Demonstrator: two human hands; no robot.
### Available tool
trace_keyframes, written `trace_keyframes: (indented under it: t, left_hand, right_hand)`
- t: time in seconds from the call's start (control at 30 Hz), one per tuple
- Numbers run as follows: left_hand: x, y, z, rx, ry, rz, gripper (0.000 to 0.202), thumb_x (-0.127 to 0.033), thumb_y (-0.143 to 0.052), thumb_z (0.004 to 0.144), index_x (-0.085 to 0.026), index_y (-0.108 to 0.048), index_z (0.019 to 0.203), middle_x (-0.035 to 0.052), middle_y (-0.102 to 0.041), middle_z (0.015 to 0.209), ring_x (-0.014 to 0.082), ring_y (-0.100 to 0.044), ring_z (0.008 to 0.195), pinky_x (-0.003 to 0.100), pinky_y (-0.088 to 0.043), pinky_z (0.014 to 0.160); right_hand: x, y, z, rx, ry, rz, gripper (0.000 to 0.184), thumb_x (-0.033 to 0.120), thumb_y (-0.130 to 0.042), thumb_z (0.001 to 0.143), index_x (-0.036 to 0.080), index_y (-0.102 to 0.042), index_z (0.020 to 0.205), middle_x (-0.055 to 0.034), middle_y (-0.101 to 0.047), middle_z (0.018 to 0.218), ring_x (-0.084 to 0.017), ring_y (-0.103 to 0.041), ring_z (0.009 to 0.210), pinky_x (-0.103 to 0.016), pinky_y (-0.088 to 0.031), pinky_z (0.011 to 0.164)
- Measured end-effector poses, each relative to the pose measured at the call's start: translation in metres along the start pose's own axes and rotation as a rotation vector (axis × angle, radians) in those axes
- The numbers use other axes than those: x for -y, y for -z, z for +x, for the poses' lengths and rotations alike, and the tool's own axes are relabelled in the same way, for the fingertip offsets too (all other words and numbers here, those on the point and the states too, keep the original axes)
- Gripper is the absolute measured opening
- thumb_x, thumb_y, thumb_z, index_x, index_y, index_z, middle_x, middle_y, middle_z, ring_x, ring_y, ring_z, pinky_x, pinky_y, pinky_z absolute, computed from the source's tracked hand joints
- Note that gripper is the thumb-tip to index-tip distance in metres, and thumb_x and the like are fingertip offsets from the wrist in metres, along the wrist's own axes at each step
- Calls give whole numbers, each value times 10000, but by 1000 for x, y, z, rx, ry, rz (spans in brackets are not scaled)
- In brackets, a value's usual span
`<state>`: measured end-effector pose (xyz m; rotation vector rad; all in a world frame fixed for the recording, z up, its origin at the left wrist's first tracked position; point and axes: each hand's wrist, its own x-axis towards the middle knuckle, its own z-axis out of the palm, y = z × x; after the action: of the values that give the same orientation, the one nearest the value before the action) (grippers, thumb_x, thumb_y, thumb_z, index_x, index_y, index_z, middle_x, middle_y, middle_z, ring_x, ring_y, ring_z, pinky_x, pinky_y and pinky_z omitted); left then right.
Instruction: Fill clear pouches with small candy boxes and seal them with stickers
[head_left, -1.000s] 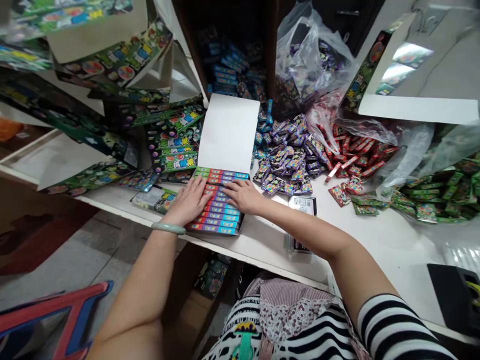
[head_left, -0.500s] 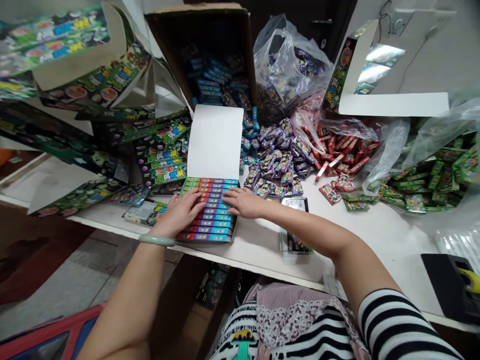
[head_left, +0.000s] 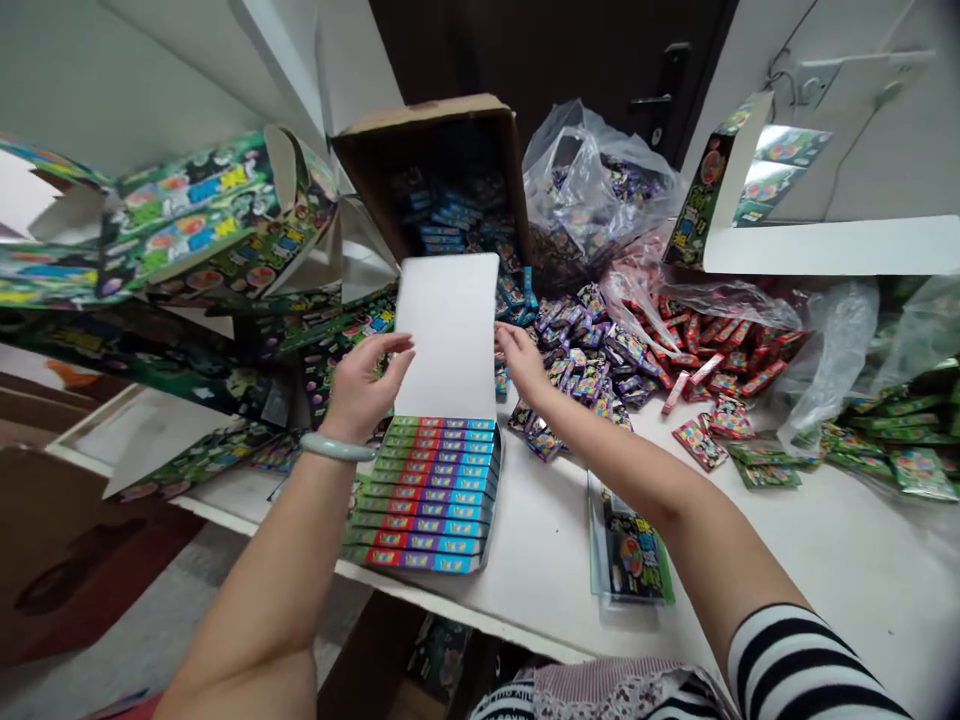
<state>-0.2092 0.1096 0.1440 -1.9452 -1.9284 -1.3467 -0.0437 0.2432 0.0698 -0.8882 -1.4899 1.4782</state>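
Observation:
A display box (head_left: 487, 530) stands on the table, filled with rows of small packets (head_left: 424, 495) in green, red, purple and blue. Its white lid (head_left: 450, 335) is raised at the back. At the lid's left edge is my left hand (head_left: 366, 388), thumb and fingers apart, fingertips overlapping the white surface. My right hand (head_left: 523, 365) has its fingers bent together at the lid's right edge, pinching it. Loose purple packets (head_left: 577, 340) lie beyond that hand. A clear case with a dark printed card (head_left: 634, 555) lies below my right forearm.
Behind the lid, a carton (head_left: 431, 115) holds blue packets. Red packets (head_left: 727, 340) and green packets (head_left: 885, 430) are piled right, near plastic bags (head_left: 592, 200). Folded printed boxes (head_left: 202, 210) crowd the left. The table's front edge (head_left: 450, 610) runs close to the display box.
Both hands have moved off the packet rows and up to the two sides of the raised lid. The view has tilted upward, so the table sits lower.

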Motion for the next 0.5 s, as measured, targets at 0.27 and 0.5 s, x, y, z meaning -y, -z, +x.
trace_keyframes:
  t: [0.27,0.5]
  left_hand:
    - [-132,-23,-20,336,-664,-224,330,-174,-605,892,-266,-599,1210,44,-718,875,172,-681,811,323,-585,765]
    - [-148,-82,-31,376,-673,-379,254,-120,-593,879,-185,-599,1125,75,-713,843,176,-678,779,314,-564,724]
  right_hand:
    - [-3,-18,-60,326,295,245,256,464,-601,869,250,-588,1008,-30,-639,1036,-174,-621,993,-343,-515,954]
    - [-16,-19,-41,342,278,262,257,449,-653,835,216,-631,942,-24,-666,953,-158,-629,895,-327,-532,900]
